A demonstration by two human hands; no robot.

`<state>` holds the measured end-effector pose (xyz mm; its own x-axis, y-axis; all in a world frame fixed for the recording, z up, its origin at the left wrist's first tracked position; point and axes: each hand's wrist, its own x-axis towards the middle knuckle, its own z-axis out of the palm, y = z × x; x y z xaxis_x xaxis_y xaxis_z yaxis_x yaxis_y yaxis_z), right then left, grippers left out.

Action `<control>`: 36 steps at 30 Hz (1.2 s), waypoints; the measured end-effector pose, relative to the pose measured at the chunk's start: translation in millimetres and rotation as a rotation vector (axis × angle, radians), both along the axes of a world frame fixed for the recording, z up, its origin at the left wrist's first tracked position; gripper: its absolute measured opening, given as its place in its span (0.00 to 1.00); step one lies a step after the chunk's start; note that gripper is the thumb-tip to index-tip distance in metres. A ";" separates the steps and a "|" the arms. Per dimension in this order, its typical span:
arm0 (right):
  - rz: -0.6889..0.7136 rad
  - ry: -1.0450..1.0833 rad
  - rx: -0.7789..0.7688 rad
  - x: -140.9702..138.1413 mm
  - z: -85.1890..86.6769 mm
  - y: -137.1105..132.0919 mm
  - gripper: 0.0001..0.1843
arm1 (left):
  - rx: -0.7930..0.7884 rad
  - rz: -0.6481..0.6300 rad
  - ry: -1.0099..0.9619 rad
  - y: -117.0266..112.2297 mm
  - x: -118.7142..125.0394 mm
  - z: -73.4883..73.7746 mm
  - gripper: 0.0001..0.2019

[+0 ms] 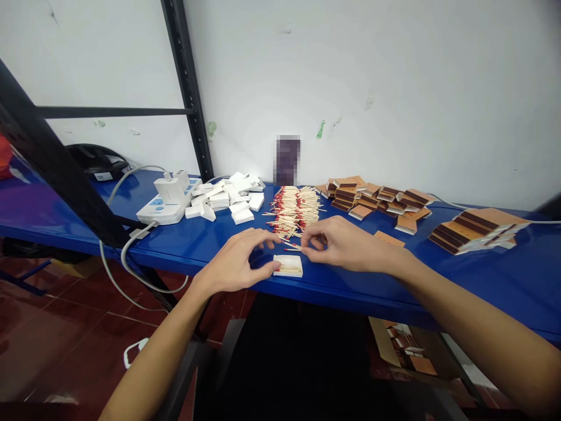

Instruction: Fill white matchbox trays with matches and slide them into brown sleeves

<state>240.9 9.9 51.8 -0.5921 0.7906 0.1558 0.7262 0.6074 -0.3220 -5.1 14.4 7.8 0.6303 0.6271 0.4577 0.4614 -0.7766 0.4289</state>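
Can't make out the dark thing (287, 161) by the far wall, it's pixelated. Our right hand (339, 245) has a narrow pinch on a couple of matchsticks (293, 249), their right ends hidden by our fingertips, just beyond the white tray (287, 258). Our left hand (239, 257) is spread wide, thumb at the tray's left end. Blue print on the power strip (169, 215) at left? Too small for us to read.
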 end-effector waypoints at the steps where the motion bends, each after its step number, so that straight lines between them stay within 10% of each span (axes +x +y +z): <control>1: 0.011 -0.028 -0.014 -0.9 2.3 -2.5 0.06 | 0.002 -0.016 0.005 -0.6 -0.2 0.2 0.19; 36: 0.039 -0.130 -0.020 -19.5 3.5 3.5 0.10 | 0.029 -0.079 0.074 -0.7 -0.2 -1.2 0.16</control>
